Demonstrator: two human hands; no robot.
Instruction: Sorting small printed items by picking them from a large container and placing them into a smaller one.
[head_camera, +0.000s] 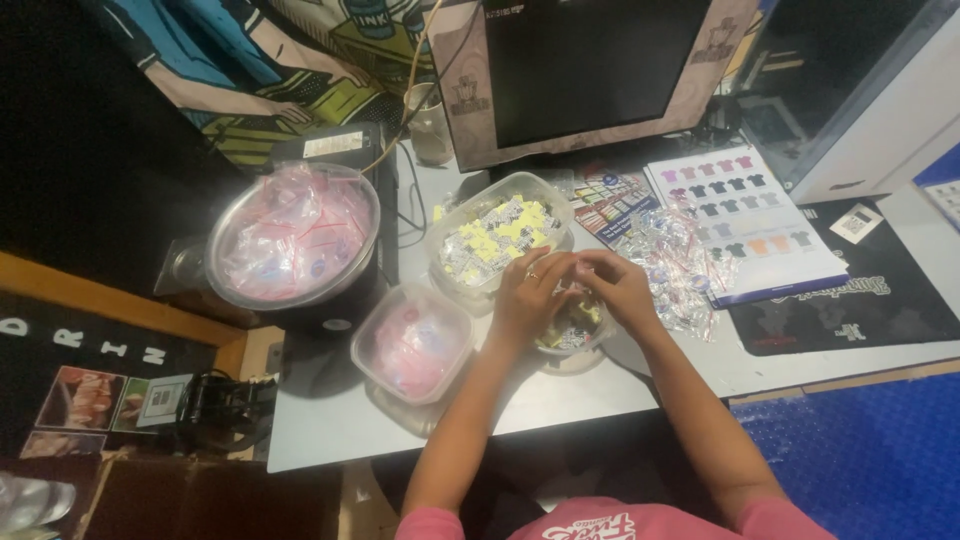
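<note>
Hands: left hand, right hand | held item hidden | small tub half-covered

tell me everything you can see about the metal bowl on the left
The round metal bowl has a shiny, thin rim and looks like steel. It is heaped with small clear plastic zip bags with pink-red strips. It sits upright on a dark box-like device at the table's left edge, behind the clear container of similar bags. Neither hand touches it.

Head-worn view, steeply down, near desk
</note>
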